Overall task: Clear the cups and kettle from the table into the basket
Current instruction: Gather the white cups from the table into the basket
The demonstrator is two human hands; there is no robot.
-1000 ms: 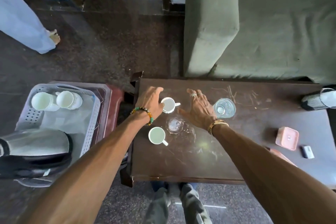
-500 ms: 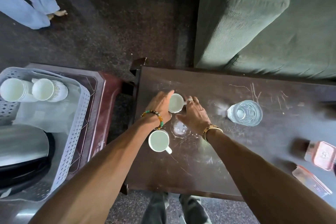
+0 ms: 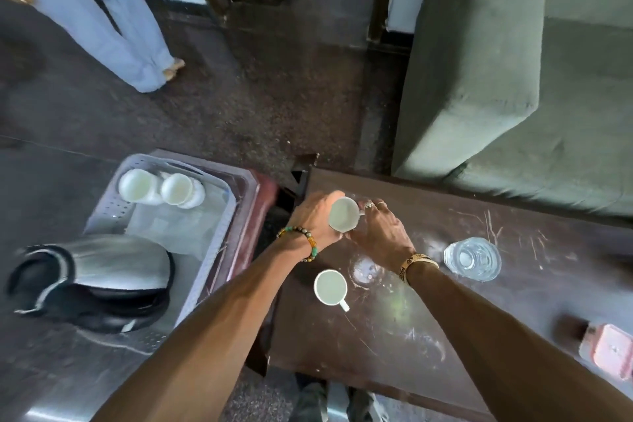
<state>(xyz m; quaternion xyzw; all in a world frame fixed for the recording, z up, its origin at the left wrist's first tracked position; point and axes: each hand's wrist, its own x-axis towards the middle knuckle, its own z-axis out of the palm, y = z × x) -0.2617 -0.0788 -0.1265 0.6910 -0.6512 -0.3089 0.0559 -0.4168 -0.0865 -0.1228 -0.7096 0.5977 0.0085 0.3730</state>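
A clear ribbed glass [image 3: 472,259] stands upright, well apart from a pink box [image 3: 611,353] cut off at the right frame edge. A grey-green sofa [image 3: 513,62] occupies the upper right. A person in pale blue trousers [image 3: 102,10] stands on the dark speckled floor [image 3: 274,96], upper left.

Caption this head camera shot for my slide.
Left hand and right hand grip a cup at the table; second cup waits, kettle already in basket.

One view only: head camera, worn, facing forward and steeply down. Near table [image 3: 428,336] (arm's reach, left end mid-frame). Basket [image 3: 214,250] at lower left, sofa [image 3: 496,96] upper right, floor [image 3: 274,96] beyond, feet [image 3: 311,401] at bottom edge. Wide lens bends edges; left side soft, perhaps motion blur.
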